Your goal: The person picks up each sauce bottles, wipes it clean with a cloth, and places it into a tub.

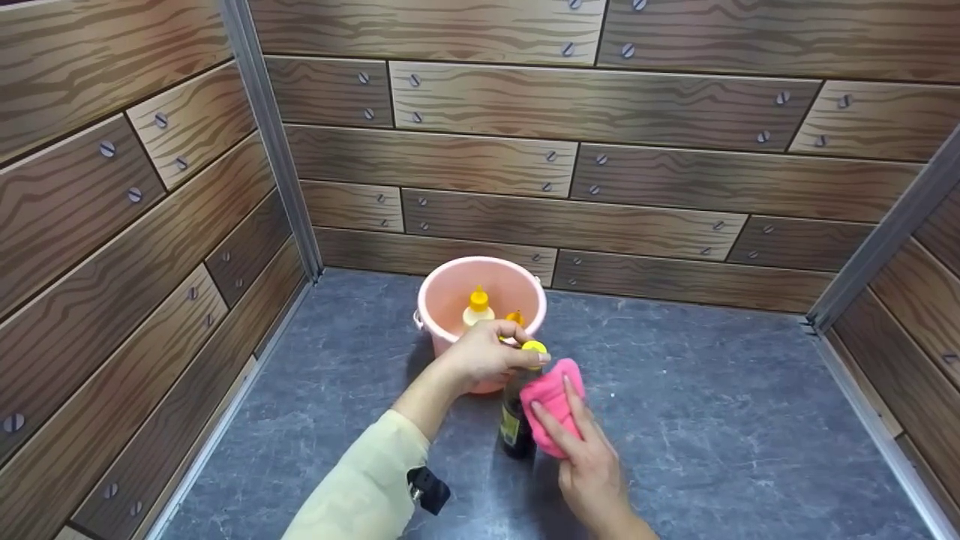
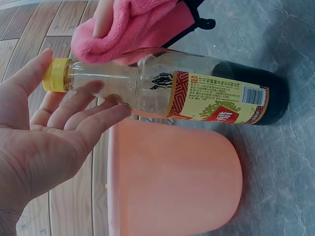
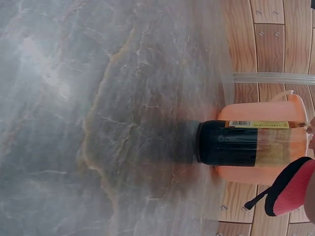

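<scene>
A tall glass bottle point(image 2: 197, 91) of dark liquid stands upright in front of a pink bucket point(image 1: 484, 264), its yellow and red label showing in the left wrist view. My left hand point(image 1: 487, 352) pinches its yellow cap point(image 2: 56, 74) between thumb and fingers. On the bottle's right side, my right hand point(image 1: 592, 465) holds a folded pink cloth point(image 1: 553, 405) against the upper glass. The cloth has a black edge and a small black loop point(image 2: 205, 23). Only a little of the right hand shows at the edge of the right wrist view.
Inside the bucket stand a bottle with a yellow nozzle cap point(image 1: 478, 301) and another orange-yellow top point(image 1: 515, 317). The grey marbled surface point(image 1: 720, 405) spreads around it, bounded by wood-patterned walls point(image 1: 480, 161) with metal corner strips point(image 1: 274, 142).
</scene>
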Demonstrator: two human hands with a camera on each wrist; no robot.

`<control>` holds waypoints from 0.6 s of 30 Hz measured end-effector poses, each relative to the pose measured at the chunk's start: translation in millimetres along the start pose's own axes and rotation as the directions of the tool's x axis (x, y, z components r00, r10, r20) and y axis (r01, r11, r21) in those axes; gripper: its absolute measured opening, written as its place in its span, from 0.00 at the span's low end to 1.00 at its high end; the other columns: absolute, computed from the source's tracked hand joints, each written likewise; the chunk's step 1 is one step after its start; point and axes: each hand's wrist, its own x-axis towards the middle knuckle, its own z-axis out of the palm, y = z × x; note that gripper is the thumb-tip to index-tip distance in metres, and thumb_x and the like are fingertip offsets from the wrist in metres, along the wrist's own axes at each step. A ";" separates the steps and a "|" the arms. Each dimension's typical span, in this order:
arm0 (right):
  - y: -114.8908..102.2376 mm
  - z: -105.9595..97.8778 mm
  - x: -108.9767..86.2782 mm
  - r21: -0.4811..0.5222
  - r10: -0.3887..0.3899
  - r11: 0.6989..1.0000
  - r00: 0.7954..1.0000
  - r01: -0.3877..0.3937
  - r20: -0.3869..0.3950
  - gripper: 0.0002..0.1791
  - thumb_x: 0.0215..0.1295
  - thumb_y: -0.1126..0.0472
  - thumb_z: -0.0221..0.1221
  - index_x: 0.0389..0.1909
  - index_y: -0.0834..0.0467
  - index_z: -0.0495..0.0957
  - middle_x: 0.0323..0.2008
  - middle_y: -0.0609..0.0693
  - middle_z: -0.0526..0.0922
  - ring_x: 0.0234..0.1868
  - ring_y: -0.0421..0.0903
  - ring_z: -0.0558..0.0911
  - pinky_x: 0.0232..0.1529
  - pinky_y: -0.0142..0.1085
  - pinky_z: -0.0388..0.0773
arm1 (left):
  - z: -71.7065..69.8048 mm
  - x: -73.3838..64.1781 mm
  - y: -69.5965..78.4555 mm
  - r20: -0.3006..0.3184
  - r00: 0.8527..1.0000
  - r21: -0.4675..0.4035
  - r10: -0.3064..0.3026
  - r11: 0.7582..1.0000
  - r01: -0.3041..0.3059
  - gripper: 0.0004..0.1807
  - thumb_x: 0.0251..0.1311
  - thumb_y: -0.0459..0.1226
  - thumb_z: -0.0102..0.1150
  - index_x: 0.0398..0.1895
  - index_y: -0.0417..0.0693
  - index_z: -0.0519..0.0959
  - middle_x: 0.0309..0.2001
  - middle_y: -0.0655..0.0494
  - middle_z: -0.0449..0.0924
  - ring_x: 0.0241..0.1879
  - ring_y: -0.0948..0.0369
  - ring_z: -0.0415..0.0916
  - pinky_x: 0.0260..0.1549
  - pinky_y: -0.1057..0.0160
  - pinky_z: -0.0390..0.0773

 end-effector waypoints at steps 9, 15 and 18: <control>-2.4 7.4 10.8 -0.019 -0.052 0.998 0.999 0.052 -0.017 0.52 0.36 0.82 0.57 0.67 0.41 0.83 0.76 0.58 0.70 0.68 0.58 0.78 0.61 0.44 0.80 | 0.5 0.4 -0.3 -0.003 1.000 -0.023 -0.017 1.000 0.017 0.10 0.61 0.29 0.75 0.33 0.46 0.80 0.30 0.54 0.84 0.29 0.62 0.80 0.32 0.65 0.83; -1.3 9.7 13.8 -0.042 -0.052 0.998 0.999 0.052 0.004 0.53 0.34 0.82 0.57 0.67 0.41 0.83 0.77 0.58 0.69 0.69 0.60 0.77 0.54 0.51 0.83 | -0.2 1.4 -0.1 0.002 1.000 -0.033 -0.030 0.999 0.030 0.09 0.62 0.28 0.74 0.33 0.45 0.80 0.31 0.53 0.83 0.30 0.62 0.80 0.32 0.66 0.83; -1.0 9.9 15.5 -0.045 -0.051 0.998 0.999 0.052 0.015 0.53 0.36 0.82 0.57 0.67 0.42 0.83 0.77 0.59 0.69 0.69 0.62 0.76 0.57 0.54 0.81 | 0.1 1.1 -0.3 0.005 0.999 -0.041 -0.039 0.998 0.039 0.08 0.62 0.28 0.73 0.34 0.45 0.81 0.33 0.53 0.84 0.31 0.61 0.80 0.33 0.65 0.83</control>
